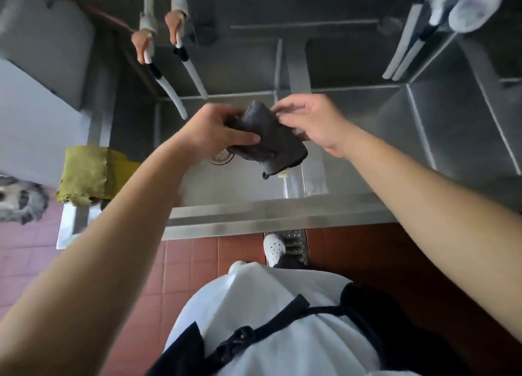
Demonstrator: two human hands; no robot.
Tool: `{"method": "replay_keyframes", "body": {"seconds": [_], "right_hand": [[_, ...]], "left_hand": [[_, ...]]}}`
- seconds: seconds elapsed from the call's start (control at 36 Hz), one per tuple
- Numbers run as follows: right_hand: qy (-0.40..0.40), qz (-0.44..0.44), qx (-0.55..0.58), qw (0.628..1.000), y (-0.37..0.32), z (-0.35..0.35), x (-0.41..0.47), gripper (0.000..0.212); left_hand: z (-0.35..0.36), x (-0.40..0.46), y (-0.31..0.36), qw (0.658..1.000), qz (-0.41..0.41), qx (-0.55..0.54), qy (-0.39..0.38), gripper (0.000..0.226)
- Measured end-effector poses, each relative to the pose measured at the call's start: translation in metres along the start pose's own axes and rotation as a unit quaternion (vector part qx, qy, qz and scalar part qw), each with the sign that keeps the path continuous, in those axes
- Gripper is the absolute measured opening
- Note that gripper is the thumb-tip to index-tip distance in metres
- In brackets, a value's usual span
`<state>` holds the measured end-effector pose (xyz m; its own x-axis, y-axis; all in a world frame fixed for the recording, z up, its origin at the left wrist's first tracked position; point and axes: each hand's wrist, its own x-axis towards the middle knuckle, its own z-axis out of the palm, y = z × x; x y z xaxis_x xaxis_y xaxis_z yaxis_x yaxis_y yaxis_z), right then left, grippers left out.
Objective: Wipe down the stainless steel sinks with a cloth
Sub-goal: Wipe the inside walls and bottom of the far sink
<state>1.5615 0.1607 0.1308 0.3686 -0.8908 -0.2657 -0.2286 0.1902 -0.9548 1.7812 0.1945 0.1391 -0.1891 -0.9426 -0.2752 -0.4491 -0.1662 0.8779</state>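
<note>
The soft, folded dark cloth hung over the smooth steel sink, with open floor toward its front rim. The left hand gripped it, thumb across. The right hand pinched its top edge.

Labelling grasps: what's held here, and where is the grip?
A folded dark cloth, above the sink. The left hand grips its upper left end, thumb across the face; the right hand pinches the upper right edge with its fingertips.

L hand: fingers grip cloth | R hand: fingers pinch cloth edge | arms fwd
</note>
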Motion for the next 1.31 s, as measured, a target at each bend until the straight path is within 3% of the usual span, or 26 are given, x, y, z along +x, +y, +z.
{"method": "replay_keyframes", "body": {"seconds": [0.08,0.28,0.33,0.42,0.53,0.64,0.78,0.83,0.94,1.03,1.14,1.31], "right_hand": [[0.085,0.040,-0.013,0.995,0.034,-0.009,0.004,0.014],[0.247,0.125,-0.053,0.960,0.124,-0.039,-0.018,0.022],[0.276,0.148,-0.068,0.947,0.141,-0.047,-0.031,0.023],[0.299,0.173,-0.092,0.934,0.159,-0.051,-0.050,0.023],[0.327,0.177,-0.139,0.918,0.173,-0.049,-0.071,0.022],[0.357,0.182,-0.169,0.900,0.172,-0.043,-0.082,0.022],[0.385,0.194,-0.159,0.888,0.165,-0.024,-0.098,0.024],[0.367,0.200,-0.170,0.892,0.166,-0.016,-0.102,0.031],[0.291,0.298,-0.286,0.863,0.174,-0.001,-0.103,0.048],[0.278,0.332,-0.293,0.853,0.178,0.009,-0.106,0.052],[0.310,0.334,-0.256,0.853,0.178,0.021,-0.112,0.052],[0.351,0.338,-0.227,0.843,0.176,0.033,-0.125,0.050]], "left_hand": [[0.015,0.017,-0.017,0.997,-0.059,0.049,0.001,0.028],[0.058,0.039,-0.076,0.956,-0.226,-0.018,0.187,0.033],[0.072,0.040,-0.081,0.947,-0.246,-0.032,0.206,0.043],[0.098,0.040,-0.077,0.946,-0.232,-0.051,0.220,0.034],[0.132,0.045,-0.075,0.969,-0.165,-0.021,0.183,0.028],[0.160,0.052,-0.064,0.993,-0.077,0.041,0.086,0.037],[0.165,0.075,-0.049,0.996,-0.035,0.051,0.062,0.020],[0.164,0.091,-0.043,0.994,-0.042,0.095,0.013,0.020],[0.181,0.111,-0.038,0.961,-0.035,0.245,-0.124,0.023],[0.191,0.107,-0.044,0.939,0.015,0.316,-0.136,0.027],[0.190,0.094,-0.062,0.908,0.074,0.381,-0.155,0.044],[0.192,0.055,-0.073,0.853,0.176,0.441,-0.217,0.051]]}}
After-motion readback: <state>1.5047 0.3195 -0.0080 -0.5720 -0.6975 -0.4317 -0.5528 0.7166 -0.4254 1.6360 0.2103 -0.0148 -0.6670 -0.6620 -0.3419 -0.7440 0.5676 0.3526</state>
